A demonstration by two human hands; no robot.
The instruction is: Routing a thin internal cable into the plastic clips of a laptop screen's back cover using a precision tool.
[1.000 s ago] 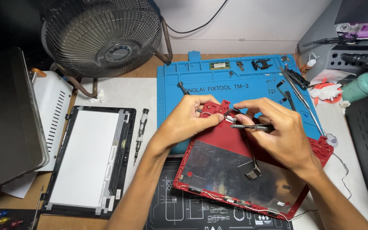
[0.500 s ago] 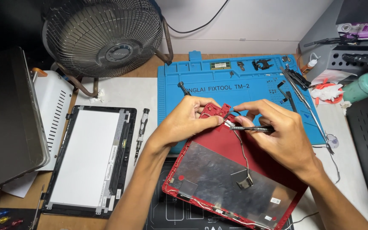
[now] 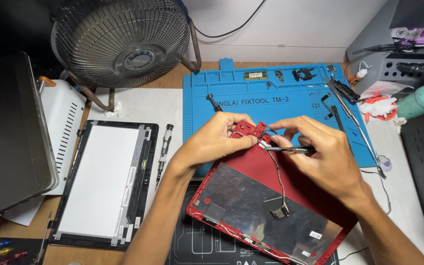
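The red laptop lid (image 3: 290,196) lies tilted across the front edge of the blue repair mat (image 3: 251,98), its foil-lined inside facing up. The left hand (image 3: 217,140) is curled over the lid's top corner, fingers pinching the red plastic by the hinge area. The right hand (image 3: 327,157) is closed around a slim black-handled tool (image 3: 290,148), its metal tip resting at that same corner, just beside the left fingertips. A thin grey cable (image 3: 277,176) runs from the corner down over the foil to a small flat connector (image 3: 279,212) lying on the lid.

Left of the mat, a bare display panel (image 3: 101,181) lies flat on the desk, with a small screwdriver (image 3: 163,149) between it and the mat. Behind the mat's left end stands a desk fan (image 3: 121,41). Loose screws and small parts sit in the mat's upper trays, and long tweezers (image 3: 352,115) lie along its right edge. A closed grey laptop (image 3: 8,137) sits furthest left of the mat.
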